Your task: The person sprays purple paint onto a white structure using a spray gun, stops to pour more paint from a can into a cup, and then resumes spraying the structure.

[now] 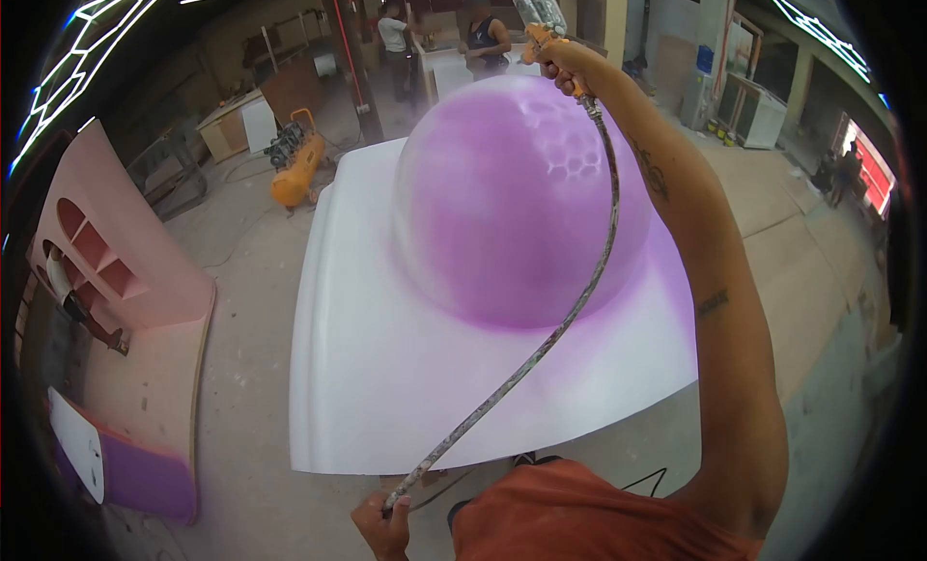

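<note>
My right hand (565, 67) is wrapped round the handle of an orange spray gun (532, 47), raised over the top of a large dome (492, 213). A paint-spattered metal cup (541, 11) is fixed to the gun. From the grip an air hose (570, 320) curves down across the dome to my left hand (384, 524), whose fingers close round it near my body. Purple paint coats much of the dome, paler along its left side. White shows on most of the base (386, 406) under it, with a purple tint on the right.
An orange air compressor (297, 165) stands on the floor behind left. At the left is a pink shelf unit (126, 242) with a person (72, 291) beside it. Two people (486, 40) are at the back. A purple and white panel (126, 464) lies lower left.
</note>
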